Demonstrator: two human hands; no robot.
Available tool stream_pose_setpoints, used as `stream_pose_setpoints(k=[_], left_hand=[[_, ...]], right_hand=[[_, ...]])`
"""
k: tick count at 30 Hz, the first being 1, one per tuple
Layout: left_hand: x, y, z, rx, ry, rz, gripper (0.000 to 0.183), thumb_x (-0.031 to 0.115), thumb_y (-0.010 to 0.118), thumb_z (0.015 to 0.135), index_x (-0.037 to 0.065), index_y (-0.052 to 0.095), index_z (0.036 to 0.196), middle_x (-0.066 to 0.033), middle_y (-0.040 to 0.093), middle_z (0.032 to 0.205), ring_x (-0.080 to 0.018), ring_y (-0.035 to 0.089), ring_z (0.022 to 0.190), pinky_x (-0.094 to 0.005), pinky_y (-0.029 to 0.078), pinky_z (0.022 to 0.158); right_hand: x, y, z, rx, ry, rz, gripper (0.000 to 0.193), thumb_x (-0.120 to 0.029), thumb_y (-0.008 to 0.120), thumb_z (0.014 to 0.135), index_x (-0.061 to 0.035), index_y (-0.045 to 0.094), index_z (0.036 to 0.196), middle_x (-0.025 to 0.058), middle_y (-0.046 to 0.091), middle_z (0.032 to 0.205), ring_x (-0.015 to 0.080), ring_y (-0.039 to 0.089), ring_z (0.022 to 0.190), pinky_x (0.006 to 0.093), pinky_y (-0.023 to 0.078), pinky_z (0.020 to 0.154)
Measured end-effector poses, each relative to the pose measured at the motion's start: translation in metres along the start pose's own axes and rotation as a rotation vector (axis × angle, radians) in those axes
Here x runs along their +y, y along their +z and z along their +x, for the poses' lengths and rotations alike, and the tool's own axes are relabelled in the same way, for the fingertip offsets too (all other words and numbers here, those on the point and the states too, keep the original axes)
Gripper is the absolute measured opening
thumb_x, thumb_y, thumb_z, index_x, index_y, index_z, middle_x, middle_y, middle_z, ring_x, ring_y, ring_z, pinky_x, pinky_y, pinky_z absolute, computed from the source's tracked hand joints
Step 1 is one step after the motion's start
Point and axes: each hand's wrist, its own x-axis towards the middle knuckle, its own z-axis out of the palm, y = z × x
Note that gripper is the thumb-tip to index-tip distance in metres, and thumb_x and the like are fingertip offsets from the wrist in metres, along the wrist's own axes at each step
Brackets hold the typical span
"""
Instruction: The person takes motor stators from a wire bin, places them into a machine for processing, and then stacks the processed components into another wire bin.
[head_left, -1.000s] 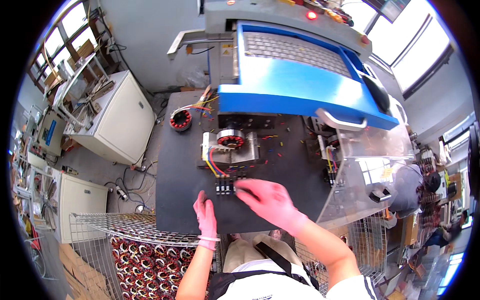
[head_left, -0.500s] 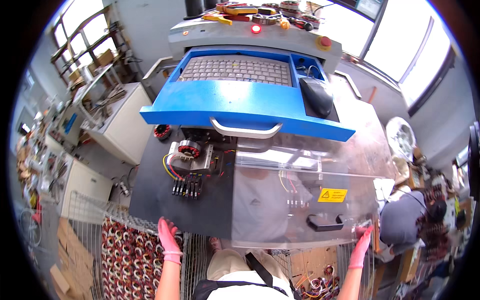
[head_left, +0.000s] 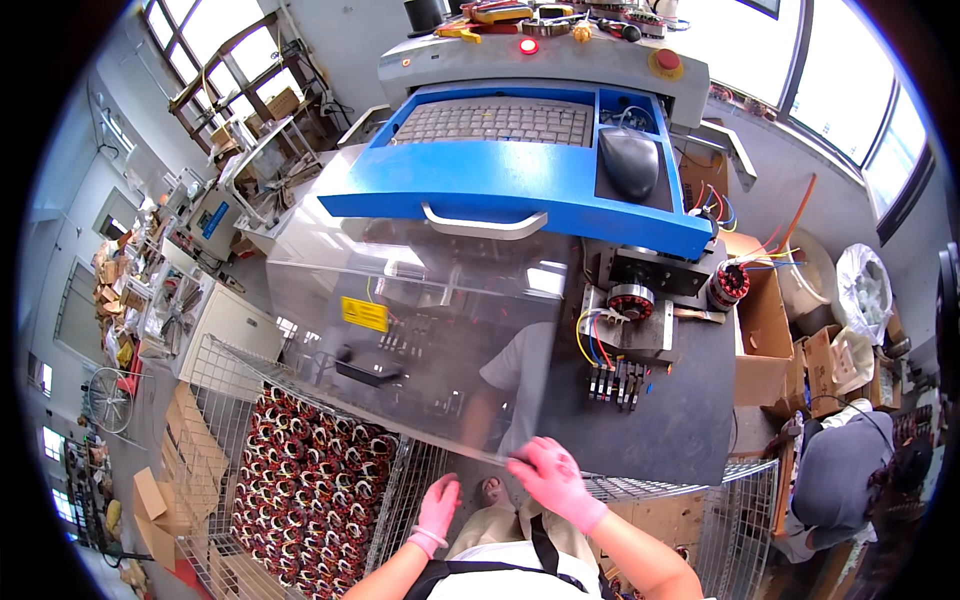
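Workshop bench filling centre frame: right hand is gripping the clear cover's lower edge, running left-right; left hand is hanging open, empty.

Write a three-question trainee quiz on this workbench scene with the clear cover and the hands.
1. True or false: the right hand in its pink glove rests on the lower edge of the clear plastic safety cover.
2. Which lies in the blue metal tray beside the grey keyboard? A) a black computer mouse B) a red hammer C) a white cup
3. Fill in: the wire basket to the person's left holds many copper-wound ____.

Key: 1 true; 2 A; 3 stators. The left hand, also gloved pink, holds nothing and hangs below the cover's edge.
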Motion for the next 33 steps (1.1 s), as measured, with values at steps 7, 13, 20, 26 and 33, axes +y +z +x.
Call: stream_pose_setpoints(k=[7,13,20,26,33], left_hand=[[0.028,0.052,-0.016,-0.232,0.444,0.494,0.035,0.019,0.059,0.090,0.000,0.058,0.120,-0.0146,0.060,0.110,-0.0253,0.063,0.094,-0.0364,0.051,0.080],[0.061,0.122,0.005,-0.527,0.164,-0.279,0.052,0.025,0.058,0.088,0.002,0.047,0.134,-0.0186,0.049,0.135,-0.0318,0.043,0.131,-0.0409,0.033,0.110],[0.120,0.211,0.066,-0.369,1.213,0.930,0.066,0.033,0.059,0.087,0.003,0.037,0.142,-0.0147,0.033,0.150,-0.0353,0.032,0.138,-0.0494,0.024,0.114],[0.111,0.227,0.080,-0.331,1.171,0.929,0.051,0.031,0.056,0.087,0.004,0.050,0.130,-0.0159,0.044,0.140,-0.0355,0.033,0.135,-0.0470,0.021,0.117],[0.114,0.225,0.083,-0.373,1.150,1.011,0.053,0.029,0.053,0.090,0.005,0.045,0.136,-0.0140,0.040,0.145,-0.0320,0.036,0.135,-0.0448,0.023,0.116]], right_hand=[[-0.014,0.054,0.047,-0.069,0.006,-0.029,0.031,-0.036,0.055,0.090,-0.0052,0.061,0.089,0.0119,0.061,0.091,0.0320,0.062,0.089,0.0413,0.050,0.074],[-0.019,0.082,0.051,0.052,0.014,-0.035,0.029,-0.035,0.059,0.089,-0.0059,0.060,0.091,0.0102,0.062,0.089,0.0312,0.063,0.085,0.0419,0.050,0.072],[0.013,0.035,0.051,0.197,0.355,-0.427,0.039,-0.031,0.059,0.089,-0.0039,0.058,0.117,0.0169,0.061,0.113,0.0327,0.059,0.107,0.0415,0.046,0.091],[0.100,-0.072,0.076,0.490,0.054,-0.561,0.068,-0.026,0.065,0.084,0.0075,0.036,0.136,0.0244,0.054,0.123,0.0398,0.050,0.116,0.0461,0.040,0.101],[0.131,-0.151,0.087,0.407,0.206,0.284,0.040,-0.019,0.056,0.095,-0.0043,0.050,0.132,0.0127,0.055,0.131,0.0210,0.053,0.120,0.0341,0.042,0.100]])
